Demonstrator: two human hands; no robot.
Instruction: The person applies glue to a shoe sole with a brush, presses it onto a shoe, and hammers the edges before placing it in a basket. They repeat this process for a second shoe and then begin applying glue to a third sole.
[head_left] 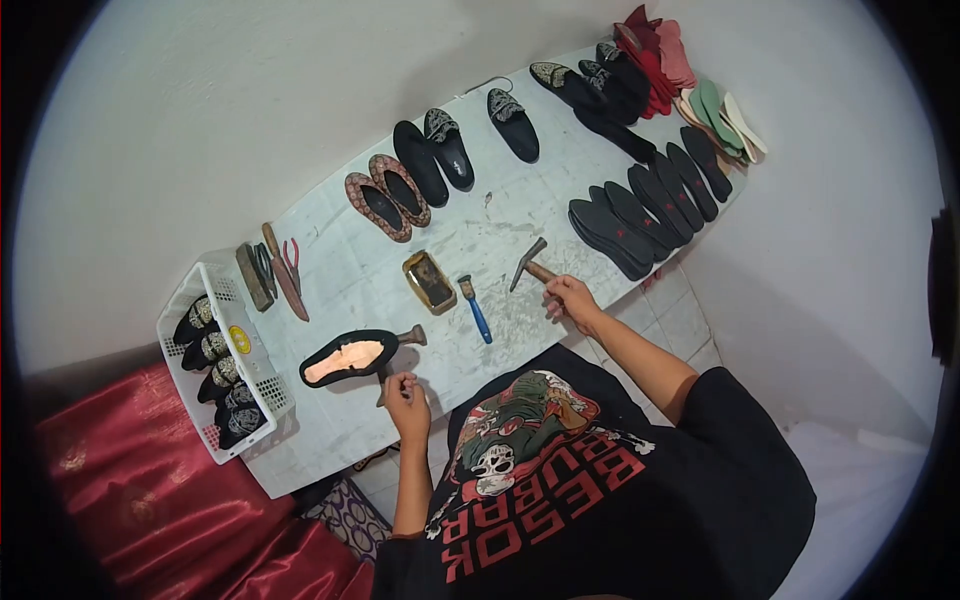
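My right hand [570,301] is closed round the wooden handle of a hammer [529,262], whose metal head lies over the table. At the table's front edge, my left hand [404,392] is closed beside a dark metal stand under a black shoe upper [349,358]; what its fingers hold is too small to make out. The upper lies sole side up with a pale tan insole showing, and a metal end sticks out at its right. Between my hands are a blue-handled brush [476,312] and a glue-stained container [430,281].
A white basket [270,385] of black shoes stands left, beside pliers [290,263] and other tools. Patterned flats [378,206] and black shoes [513,125] line the back. Black soles [610,237], green and white insoles [711,108] and red pieces [657,65] lie right.
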